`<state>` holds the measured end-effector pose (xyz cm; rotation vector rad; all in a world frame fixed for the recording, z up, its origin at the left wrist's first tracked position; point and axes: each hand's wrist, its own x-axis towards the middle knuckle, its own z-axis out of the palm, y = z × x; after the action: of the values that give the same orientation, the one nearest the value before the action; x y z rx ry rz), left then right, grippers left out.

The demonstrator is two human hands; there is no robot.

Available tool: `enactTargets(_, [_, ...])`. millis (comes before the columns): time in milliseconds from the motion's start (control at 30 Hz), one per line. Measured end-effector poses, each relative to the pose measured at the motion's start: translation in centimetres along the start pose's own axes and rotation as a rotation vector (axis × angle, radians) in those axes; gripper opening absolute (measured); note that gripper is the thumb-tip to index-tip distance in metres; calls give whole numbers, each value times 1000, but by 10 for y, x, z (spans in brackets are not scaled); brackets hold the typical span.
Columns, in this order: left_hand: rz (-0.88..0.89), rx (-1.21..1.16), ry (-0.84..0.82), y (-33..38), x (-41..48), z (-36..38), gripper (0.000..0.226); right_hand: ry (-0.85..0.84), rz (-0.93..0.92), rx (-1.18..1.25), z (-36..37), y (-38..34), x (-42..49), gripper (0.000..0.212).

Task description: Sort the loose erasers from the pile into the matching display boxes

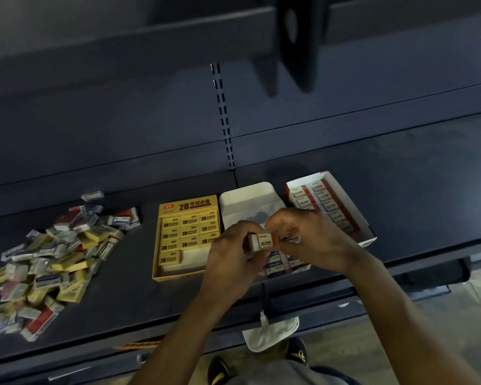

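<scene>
The person is holding a red-sleeved eraser point(263, 241) over the white display box point(250, 198) on the shelf point(128, 273), the left hand point(233, 254) with its fingers pinching it while the right hand point(314, 240) is curling its fingers at the other end, their grip impossible to tell. With the pile point(47, 262) at left waiting, the eraser is probably heading for the red display box point(345, 202), calling for a rightward carry into an open slot

Shelf point(400, 190); eraser pile point(47, 259) well left of left hand point(231, 257); yellow box point(188, 204) just left; white box point(250, 198) under both hands; red box point(347, 207) beyond right hand point(314, 240).
</scene>
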<state>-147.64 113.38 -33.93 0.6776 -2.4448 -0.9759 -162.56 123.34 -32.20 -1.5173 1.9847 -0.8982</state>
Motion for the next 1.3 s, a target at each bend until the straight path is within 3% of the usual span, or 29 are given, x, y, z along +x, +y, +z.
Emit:
enactTargets(267, [-59, -130, 3, 21, 7, 26, 35, 11, 7, -162, -23, 10, -16, 27])
enactTargets(567, [-101, -238, -60, 41, 7, 54, 36, -8, 13, -163, -44, 31, -36, 25])
enactTargets(733, [-65, -4, -79, 45, 6, 69, 42, -2, 46, -243, -64, 45, -43, 29])
enactTargets(933, [88, 205, -67, 47, 0, 79, 27, -53, 151, -411, -85, 58, -47, 31])
enactTargets(1300, [110, 309, -128, 44, -5, 90, 29, -186, 271, -525, -92, 67, -40, 35])
